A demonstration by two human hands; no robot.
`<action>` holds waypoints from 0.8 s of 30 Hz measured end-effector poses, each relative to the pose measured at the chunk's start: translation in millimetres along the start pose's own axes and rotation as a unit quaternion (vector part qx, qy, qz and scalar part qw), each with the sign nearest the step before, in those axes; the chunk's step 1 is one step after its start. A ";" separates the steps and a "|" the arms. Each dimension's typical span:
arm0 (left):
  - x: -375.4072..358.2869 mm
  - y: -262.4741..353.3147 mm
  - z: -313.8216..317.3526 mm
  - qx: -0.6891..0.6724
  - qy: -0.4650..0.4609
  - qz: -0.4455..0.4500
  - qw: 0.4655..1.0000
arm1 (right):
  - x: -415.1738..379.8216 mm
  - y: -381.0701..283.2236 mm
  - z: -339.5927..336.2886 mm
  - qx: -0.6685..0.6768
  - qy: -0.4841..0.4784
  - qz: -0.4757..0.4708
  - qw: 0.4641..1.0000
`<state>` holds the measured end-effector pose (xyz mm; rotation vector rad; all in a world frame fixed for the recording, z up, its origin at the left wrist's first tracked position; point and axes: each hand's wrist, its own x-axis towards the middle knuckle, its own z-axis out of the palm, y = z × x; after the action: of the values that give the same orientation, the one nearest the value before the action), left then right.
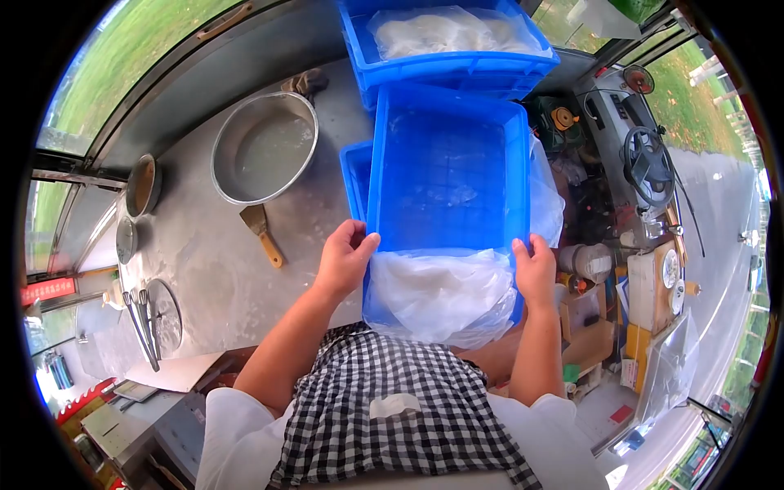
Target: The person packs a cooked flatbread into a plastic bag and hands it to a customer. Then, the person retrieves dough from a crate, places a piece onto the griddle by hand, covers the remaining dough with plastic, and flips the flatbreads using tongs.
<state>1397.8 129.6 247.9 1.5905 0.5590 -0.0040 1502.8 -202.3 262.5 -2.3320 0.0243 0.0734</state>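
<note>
Both hands hold the long sides of a blue plastic tray (449, 155). My left hand (347, 257) is closed on its left rim, thumb on top. On the opposite rim, my right hand (536, 268) grips in the same way. A crumpled clear plastic sheet (441, 286) lies across the end nearest my body, between the two hands. The rest of the tray's bottom shows bare, with a few small pale bits on it. Another blue crate (357, 175) is partly hidden beneath the held tray at the left.
Beyond it, a blue crate (457, 69) holds plastic-covered white material. On the metal table (196, 253) stand a large metal basin (265, 147), a scraper (263, 237), small bowls and long-handled brushes (143, 327). A steering wheel (649, 166) and boxes are at the right.
</note>
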 end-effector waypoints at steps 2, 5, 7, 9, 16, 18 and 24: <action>-4.7 1.0 0.2 0.006 -0.001 0.000 1.000 | 7.8 -1.8 -5.6 -0.024 -0.048 0.027 0.998; -13.0 14.1 -6.9 -0.006 -0.017 -0.054 0.998 | 4.3 4.5 -6.9 0.015 -0.023 0.033 0.999; -18.2 7.7 -16.7 -0.021 -0.011 -0.038 0.999 | -3.6 6.1 -9.0 0.042 0.010 0.026 0.999; -27.8 -1.5 -31.8 -0.027 -0.010 -0.020 0.999 | -15.2 5.3 -16.0 0.042 0.031 0.021 0.998; -99.0 -55.4 -112.1 -0.037 0.040 0.014 0.998 | -82.1 -42.4 -19.1 0.103 0.146 -0.016 0.984; -124.6 -79.2 -139.0 -0.064 0.062 0.003 0.996 | -99.6 -57.9 -13.6 0.107 0.179 -0.083 0.975; -208.1 -143.9 -210.2 -0.059 0.142 -0.063 0.986 | -148.2 -113.5 23.4 0.194 0.139 -0.174 0.955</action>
<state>1095.9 253.7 206.4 1.4478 0.8657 0.1610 1358.4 -107.8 337.3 -1.9054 -0.2136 -0.4032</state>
